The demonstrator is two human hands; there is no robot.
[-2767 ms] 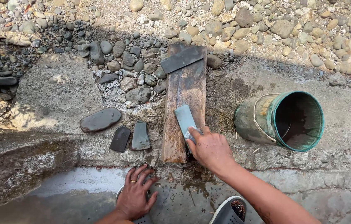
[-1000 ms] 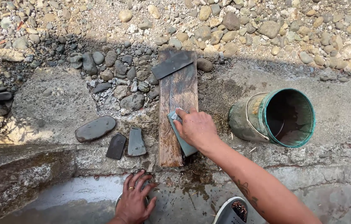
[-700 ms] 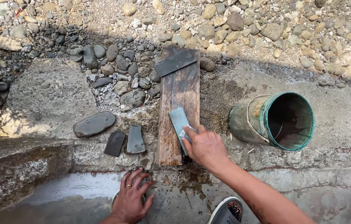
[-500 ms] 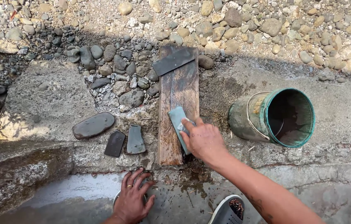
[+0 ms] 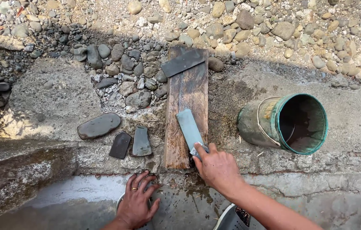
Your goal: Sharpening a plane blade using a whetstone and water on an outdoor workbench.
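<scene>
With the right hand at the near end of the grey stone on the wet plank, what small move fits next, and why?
Probably a push away along the plank. The right hand grips the near end of the grey stone, which lies flat on the wet wooden plank with bare wood ahead. The left hand rests spread on the wet ledge, bracing.

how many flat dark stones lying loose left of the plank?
3: a long oval stone farthest left, a small black slab beside it, and a grey wedge nearest the plank. More may sit among the pebbles.
</scene>
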